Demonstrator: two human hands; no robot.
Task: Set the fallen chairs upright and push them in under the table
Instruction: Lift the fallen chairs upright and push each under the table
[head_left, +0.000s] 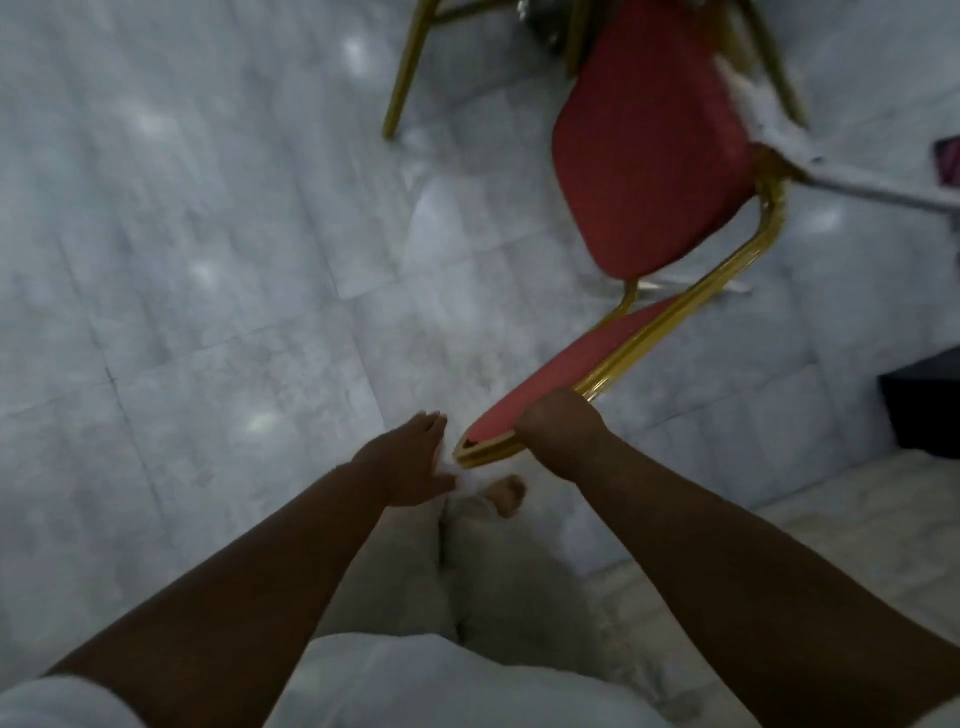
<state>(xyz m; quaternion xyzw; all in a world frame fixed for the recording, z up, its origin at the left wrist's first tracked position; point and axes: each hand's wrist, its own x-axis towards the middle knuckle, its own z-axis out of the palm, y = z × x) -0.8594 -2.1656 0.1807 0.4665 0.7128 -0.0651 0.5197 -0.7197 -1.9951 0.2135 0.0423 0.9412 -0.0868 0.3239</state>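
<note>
r hand grips chair backrest

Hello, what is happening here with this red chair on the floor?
A person is handling a red chair with a gold frame on a pale tiled floor. The right hand is closed on the top edge of the chair's backrest, while the left hand is open beside it, not touching. The chair appears tilted, not yet standing straight. Gold legs of a second chair show at the top. The picture is blurred, so finer detail is unclear.
</note>
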